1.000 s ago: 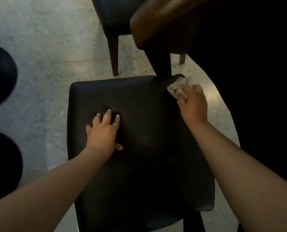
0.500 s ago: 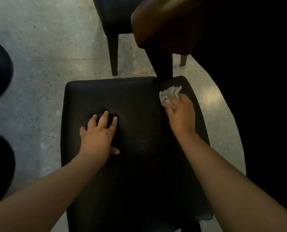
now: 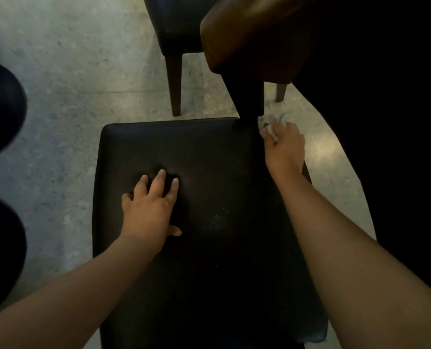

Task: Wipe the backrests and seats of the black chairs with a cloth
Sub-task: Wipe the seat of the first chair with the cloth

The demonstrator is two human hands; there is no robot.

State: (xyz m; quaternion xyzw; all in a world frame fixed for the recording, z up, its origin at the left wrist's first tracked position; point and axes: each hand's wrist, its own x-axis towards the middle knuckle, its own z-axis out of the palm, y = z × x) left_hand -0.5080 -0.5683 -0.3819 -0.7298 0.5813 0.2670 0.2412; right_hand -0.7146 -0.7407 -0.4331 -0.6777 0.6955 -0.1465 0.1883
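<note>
Right hand point(image 3: 284, 147): moved back to far right corner of seat point(image 3: 209, 159), fingers curled.
Cloth point(image 3: 272, 121): bunched in that grip, protruding beyond the fingers at the corner.
Left hand point(image 3: 149, 210): flat, fingers spread, pressing mid-seat, well apart from it.

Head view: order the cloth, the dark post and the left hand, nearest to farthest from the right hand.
1. cloth, gripped in the right hand at the far right corner of the seat.
2. dark post, just beyond the cloth.
3. left hand, flat on the middle of the seat, to the left.
</note>
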